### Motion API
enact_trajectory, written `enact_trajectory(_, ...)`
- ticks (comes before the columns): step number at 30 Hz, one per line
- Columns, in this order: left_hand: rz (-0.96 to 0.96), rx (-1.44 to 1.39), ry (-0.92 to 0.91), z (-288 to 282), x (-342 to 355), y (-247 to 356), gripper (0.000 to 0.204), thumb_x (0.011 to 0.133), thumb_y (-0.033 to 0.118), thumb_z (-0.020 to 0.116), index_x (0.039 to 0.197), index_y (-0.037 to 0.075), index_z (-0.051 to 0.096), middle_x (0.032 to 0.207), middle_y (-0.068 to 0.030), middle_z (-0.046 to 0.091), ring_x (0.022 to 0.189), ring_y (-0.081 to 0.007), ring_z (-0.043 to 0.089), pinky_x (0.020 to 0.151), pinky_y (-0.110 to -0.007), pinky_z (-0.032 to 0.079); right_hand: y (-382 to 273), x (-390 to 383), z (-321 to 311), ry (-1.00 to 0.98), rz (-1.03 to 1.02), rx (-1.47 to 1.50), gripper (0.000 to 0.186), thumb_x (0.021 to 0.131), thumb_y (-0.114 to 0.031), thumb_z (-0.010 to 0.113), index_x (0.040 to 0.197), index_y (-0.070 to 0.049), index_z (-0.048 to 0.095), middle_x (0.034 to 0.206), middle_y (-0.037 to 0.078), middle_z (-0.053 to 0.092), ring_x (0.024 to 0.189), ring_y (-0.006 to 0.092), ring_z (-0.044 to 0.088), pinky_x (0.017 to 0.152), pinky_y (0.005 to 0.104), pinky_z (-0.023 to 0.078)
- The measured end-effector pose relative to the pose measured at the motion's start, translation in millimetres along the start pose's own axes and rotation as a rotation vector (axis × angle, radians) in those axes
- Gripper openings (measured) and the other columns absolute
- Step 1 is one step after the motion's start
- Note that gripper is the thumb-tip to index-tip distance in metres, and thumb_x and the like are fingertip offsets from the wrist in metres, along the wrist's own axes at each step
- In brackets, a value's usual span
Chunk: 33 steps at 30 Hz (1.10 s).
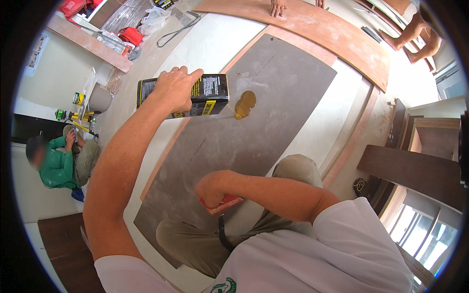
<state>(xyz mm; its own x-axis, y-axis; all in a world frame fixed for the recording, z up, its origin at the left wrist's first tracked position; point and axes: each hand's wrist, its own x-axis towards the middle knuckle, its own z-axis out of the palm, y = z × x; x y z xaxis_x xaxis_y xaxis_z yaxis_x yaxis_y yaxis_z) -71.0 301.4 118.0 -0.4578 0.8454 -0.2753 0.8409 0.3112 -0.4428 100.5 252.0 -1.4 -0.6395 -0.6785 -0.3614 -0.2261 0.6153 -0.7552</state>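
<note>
A white shirt (312, 259) fills the lower edge of the frame, with khaki trousers (188, 244) just above it, the knees bent. From the lower left, the left forearm stretches up to the left hand (173, 90), left of upper centre, whose grip is clamped over a black and yellow tin (212, 88). The tin is tipped onto its side, one end facing right, in front of the left edge of a grey panel (215, 146) that runs slantwise through the middle of the frame. Just right of that end, an amber puddle (245, 104) with rounded lobes lies on the panel. The right hand (207, 188), below centre, has its grip closed around a flat red piece (225, 203); whether this touches the panel, I cannot tell.

A reddish-brown board (322, 31) crosses the top, at the panel's upper end, with another person's hand (278, 7) resting on it. At the left edge sits a co-worker in a green top (58, 166); bare legs (415, 39) show at upper right.
</note>
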Motion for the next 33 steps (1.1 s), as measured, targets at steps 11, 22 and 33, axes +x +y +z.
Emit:
enact_trajectory(11,-0.004,0.002,0.019,13,-21,-15,0.079,0.07,0.014,0.08,0.143,0.018,0.05,0.118,-0.0148,0.064,0.113,-0.0311,0.064,0.09,-0.045,0.054,-5,-3,-3,-0.043,-0.016,-0.017,0.027,0.064,-0.007,0.063,0.086,0.0,0.076,0.089,0.023,0.072,0.084,0.0377,0.07,0.071,0.047,0.052)
enact_trajectory(22,-0.029,-0.065,-0.007,22,-42,-19,0.081,0.066,0.011,0.079,0.142,0.017,0.051,0.118,-0.0159,0.064,0.113,-0.0322,0.064,0.09,-0.044,0.054,-9,-5,-4,-0.043,-0.009,-0.016,0.023,0.064,-0.007,0.062,0.082,-0.002,0.075,0.086,0.022,0.072,0.082,0.0365,0.07,0.069,0.0474,0.051)
enact_trajectory(33,-0.038,-0.054,-0.042,43,-63,-30,0.09,0.059,0.01,0.082,0.143,0.016,0.05,0.113,-0.017,0.065,0.109,-0.0341,0.064,0.089,-0.044,0.055,-9,13,5,-0.125,-0.022,-0.039,0.017,0.068,-0.01,0.065,0.081,-0.004,0.075,0.084,0.02,0.071,0.08,0.0351,0.069,0.068,0.0478,0.051)
